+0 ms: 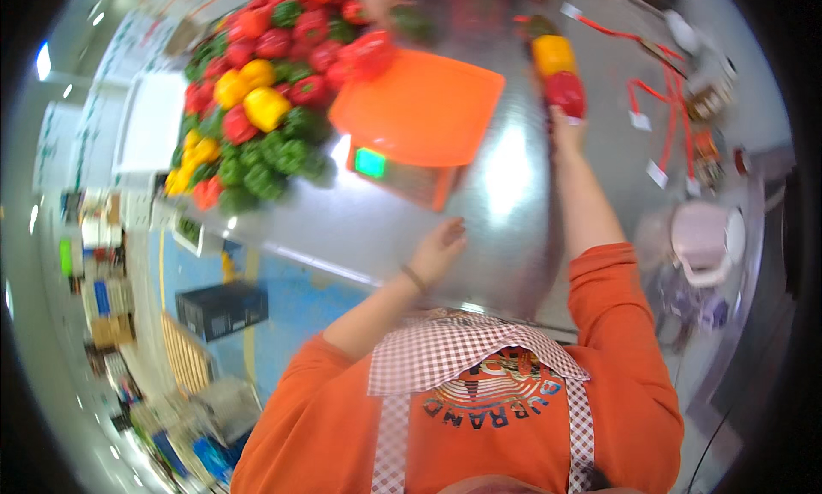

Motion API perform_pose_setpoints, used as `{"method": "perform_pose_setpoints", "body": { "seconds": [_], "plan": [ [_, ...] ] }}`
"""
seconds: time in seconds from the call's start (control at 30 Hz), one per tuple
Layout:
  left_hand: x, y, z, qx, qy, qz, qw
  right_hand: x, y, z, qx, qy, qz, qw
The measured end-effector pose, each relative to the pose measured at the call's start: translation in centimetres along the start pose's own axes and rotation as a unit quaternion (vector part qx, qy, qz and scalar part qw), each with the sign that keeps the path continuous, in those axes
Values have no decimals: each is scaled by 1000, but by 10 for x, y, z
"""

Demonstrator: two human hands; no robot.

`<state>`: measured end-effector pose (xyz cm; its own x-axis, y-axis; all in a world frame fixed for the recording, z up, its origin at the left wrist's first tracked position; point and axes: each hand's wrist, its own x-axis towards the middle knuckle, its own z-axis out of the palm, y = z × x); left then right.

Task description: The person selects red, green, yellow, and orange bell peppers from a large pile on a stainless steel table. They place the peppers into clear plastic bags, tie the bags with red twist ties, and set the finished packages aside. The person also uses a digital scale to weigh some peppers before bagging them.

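Note:
My right hand (568,131) reaches out on the right and is at the near end of a row of bell peppers, touching the red one (565,94). Beyond that lie a yellow pepper (553,55) and a dark green one (541,26). Whether my fingers grip the red pepper is blurred. Over the metal table (392,234), my left hand (440,247) has its fingers curled, with nothing visible in it. Ahead of it stands a scale with an orange tray (417,105) and a lit green display (370,163). A red pepper (372,52) is at the tray's far left corner.
Heaped red, yellow and green bell peppers (263,109) cover the table's left part. Another person's hand (380,6) is at the far side of the heap. Red straps with white tags (671,96) lie at the right. A black crate (221,308) stands on the floor.

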<state>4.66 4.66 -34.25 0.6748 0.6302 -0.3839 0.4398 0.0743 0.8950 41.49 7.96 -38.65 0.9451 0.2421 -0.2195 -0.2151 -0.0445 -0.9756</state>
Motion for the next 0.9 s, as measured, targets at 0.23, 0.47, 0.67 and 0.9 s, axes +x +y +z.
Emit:
{"method": "perform_pose_setpoints", "body": {
  "seconds": [0.23,0.47,0.67,0.9],
  "plan": [
    [-74,-47,-27,51,36,-73,995,59,50,-27,-46,-26,-44,998],
    [-65,-79,-59,88,-69,-13,994,-12,74,-75,-350,-95,-323,874],
    [-73,-84,-143,193,-169,47,965,-126,70,-98,-446,-72,-319,834],
    [-115,-137,-329,217,-47,94,971,-299,54,-23,-412,-30,-207,887]
  ]
}}
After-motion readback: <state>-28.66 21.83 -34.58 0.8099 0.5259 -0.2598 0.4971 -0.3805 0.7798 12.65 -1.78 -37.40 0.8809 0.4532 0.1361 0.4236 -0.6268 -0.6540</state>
